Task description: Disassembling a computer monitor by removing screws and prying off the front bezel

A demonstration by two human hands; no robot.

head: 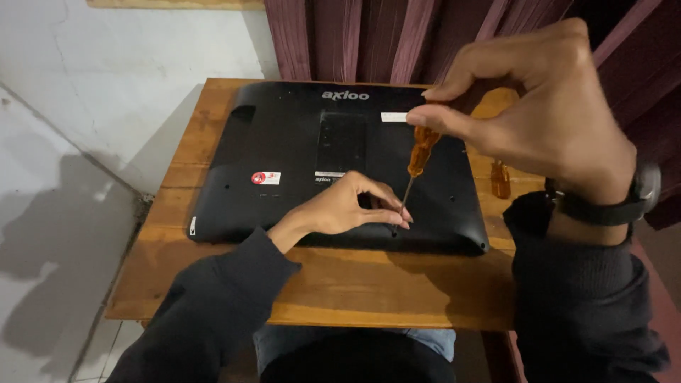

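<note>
Fingers (454,120) of the right hand (546,120) pinch the top of an orange-handled screwdriver (420,152), thumb and forefinger pressed together on the handle end; the tool stands nearly upright, slightly tilted, shaft running down from those fingers. Left hand (347,209) rests on the black laptop underside (298,156), its fingertips (397,216) curled and closed around the lower shaft, right at the tip, where it meets the case near the front edge. Laptop lies bottom-up on the wooden surface (340,284), beneath both hands, a red-and-white sticker (266,178) to the left of the left-hand fingers. Second orange-handled tool (501,179) lies on the surface just right of the laptop, below the right-hand fingers. Dark watch (638,195) on the right wrist; dark sleeves on both arms. Maroon curtain (369,35) hangs beyond the laptop.
</note>
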